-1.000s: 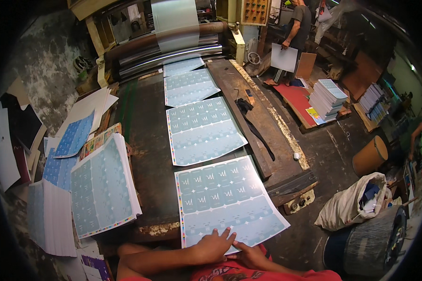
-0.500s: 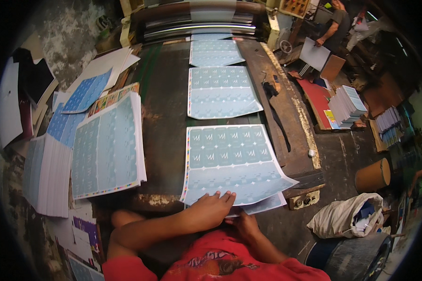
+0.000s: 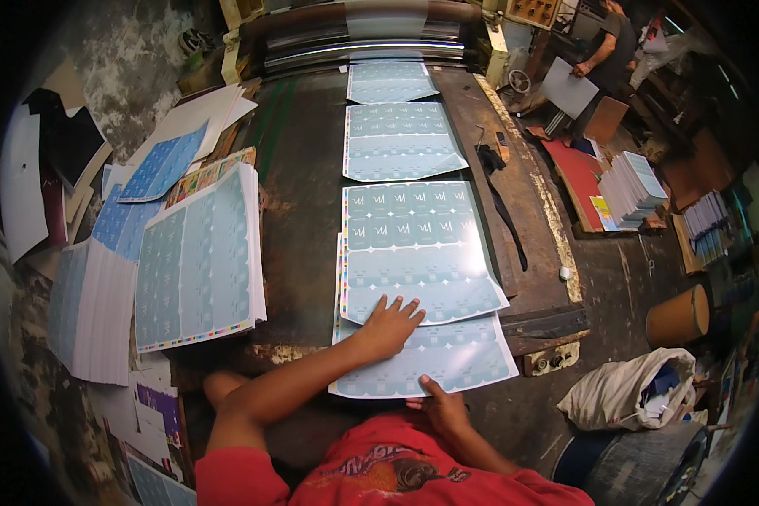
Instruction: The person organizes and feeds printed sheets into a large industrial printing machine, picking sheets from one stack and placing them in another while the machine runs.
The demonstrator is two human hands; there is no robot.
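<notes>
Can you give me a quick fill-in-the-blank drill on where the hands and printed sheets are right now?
1. The left hand lies flat on the upper printed sheet, with its fingers ____.
2. The right hand holds the near edge of the ____ printed sheet.
3. The stack of printed sheets lies to the person's ____.
4. Counting from the roller machine, ____ sheets lie in a row down the table.

Missing words: spread; lower; left; four

The person wore a red short-sleeved cotton shirt [image 3: 379, 472] with a dark and pale printed design across the chest; both forearms were bare, with no gloves, watch or rings visible.
</notes>
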